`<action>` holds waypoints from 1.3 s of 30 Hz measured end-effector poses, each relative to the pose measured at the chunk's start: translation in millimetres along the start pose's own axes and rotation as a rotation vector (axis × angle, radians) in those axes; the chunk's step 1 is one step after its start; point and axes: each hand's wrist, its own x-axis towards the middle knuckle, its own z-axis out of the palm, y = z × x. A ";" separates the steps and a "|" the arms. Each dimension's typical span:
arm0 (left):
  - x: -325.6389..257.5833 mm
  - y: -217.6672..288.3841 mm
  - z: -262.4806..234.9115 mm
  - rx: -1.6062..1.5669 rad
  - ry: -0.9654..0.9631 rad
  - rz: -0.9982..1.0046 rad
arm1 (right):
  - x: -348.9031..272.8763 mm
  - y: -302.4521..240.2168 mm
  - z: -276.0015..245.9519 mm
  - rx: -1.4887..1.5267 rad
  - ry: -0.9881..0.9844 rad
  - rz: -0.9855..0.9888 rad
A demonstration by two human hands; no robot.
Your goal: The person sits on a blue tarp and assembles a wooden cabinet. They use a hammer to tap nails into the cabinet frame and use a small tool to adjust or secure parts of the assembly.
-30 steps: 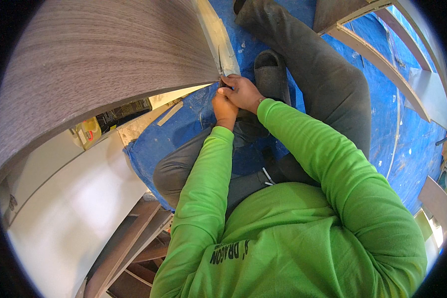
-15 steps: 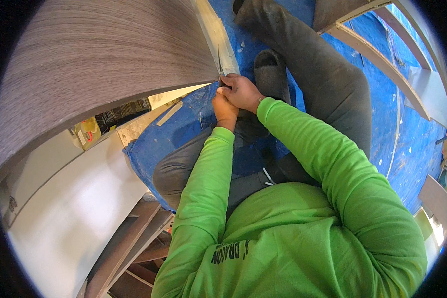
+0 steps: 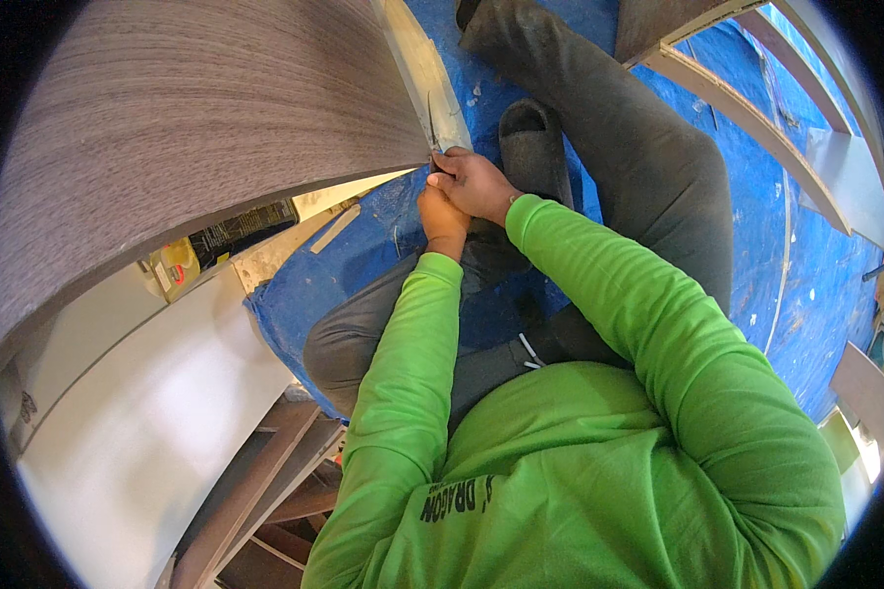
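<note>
A large board with a brown-grey wood grain (image 3: pixel 236 88) fills the upper left, and both my hands meet at its near right corner. My right hand (image 3: pixel 481 185) is closed there, thumb and fingers pinched round something small and dark that I cannot make out. Just below and against it, my left hand (image 3: pixel 443 218) is closed too; what its fingers hold is hidden. Along the board's right end runs a pale strip (image 3: pixel 417 64) with a thin dark line near its lower tip, close to my right fingertips.
Blue sheeting (image 3: pixel 776 285) covers the floor. Beneath the board lie a black-and-yellow package (image 3: pixel 236 233) and a thin wood offcut (image 3: pixel 336 229). A white panel (image 3: pixel 167 393) stands at left, brown boards (image 3: pixel 255 491) below it. A curved wooden frame (image 3: pixel 756 128) is at upper right. A dark slipper (image 3: pixel 532 147) lies by my leg.
Both hands stay together at the board's corner with almost the same grip. The whole view has shifted very slightly.
</note>
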 end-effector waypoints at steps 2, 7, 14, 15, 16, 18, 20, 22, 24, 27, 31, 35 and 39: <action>-0.4 0.7 1.1 -0.031 0.023 -0.009 | 2.0 0.1 -0.8 0.002 -0.002 -0.005; 0.1 4.8 1.7 -0.002 0.016 -0.039 | 5.2 -2.2 -3.5 0.021 -0.021 0.041; 6.9 -0.6 1.9 0.090 -0.014 -0.009 | 10.8 -3.4 -8.1 0.001 -0.063 0.066; 6.6 0.9 1.4 0.085 -0.017 -0.022 | 11.8 -4.3 -8.6 0.015 -0.081 0.089; 5.9 2.5 1.2 0.079 -0.020 -0.035 | 11.4 -5.2 -9.3 0.034 -0.067 0.094; 3.1 2.9 2.6 0.025 0.006 -0.004 | 10.0 -7.3 -11.6 0.073 -0.036 0.100; 0.4 -1.5 2.2 -0.048 0.031 0.019 | 6.1 -11.6 -11.5 0.058 -0.040 0.064; -3.6 -3.5 4.0 -0.147 0.042 0.034 | 2.7 -9.9 -10.6 0.052 -0.025 0.046; -3.4 -3.8 4.6 -0.128 0.026 0.005 | 1.9 -10.2 -8.7 0.062 0.001 0.034; -6.0 1.6 3.4 -0.142 0.039 -0.018 | 2.6 -10.3 -11.0 -0.028 -0.059 0.067; -5.6 0.0 3.4 -0.177 0.061 -0.033 | 1.8 -10.9 -10.2 -0.004 -0.040 0.043; -5.7 10.9 0.7 -0.114 0.072 -0.005 | 2.8 -7.9 -10.4 0.000 -0.033 0.036; -4.4 7.6 0.2 -0.077 0.080 0.003 | 3.7 -11.6 -10.6 0.013 -0.028 0.041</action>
